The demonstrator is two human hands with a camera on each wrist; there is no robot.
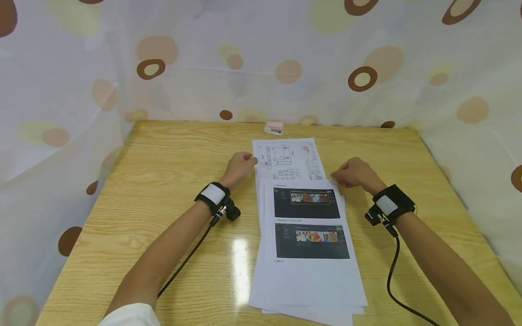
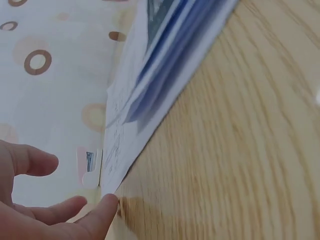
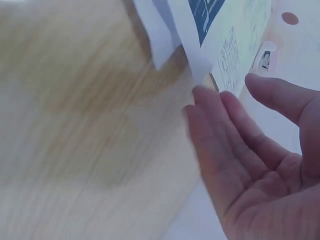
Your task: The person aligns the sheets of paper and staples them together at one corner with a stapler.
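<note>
While both hands sit at the paper's edges, layout reads:
Tabletop (image 1: 163, 172): light wood grain, glossy, one glare patch near the front edge.
Room: white curtain (image 1: 81, 68) with brown and tan ring spots hangs around the tabletop on the three visible sides.
Paper stack (image 1: 310, 253): one loose stack, centre-right of the tabletop — several sheets, exact count can't tell; top sheet shows two dark screenshots.
Drawing sheet (image 1: 287, 158): one, line drawings, pokes out beyond the stack's far end.
Stapler (image 1: 273, 128): one, pink and white, at the far edge, near the curtain.
Left hand (image 1: 238, 168): fingers relaxed, fingertip touching the drawing sheet's left edge — gripping nothing.
Right hand (image 1: 354, 173): fingers loosely spread, fingertips at the stack's upper right corner, nothing held.
</note>
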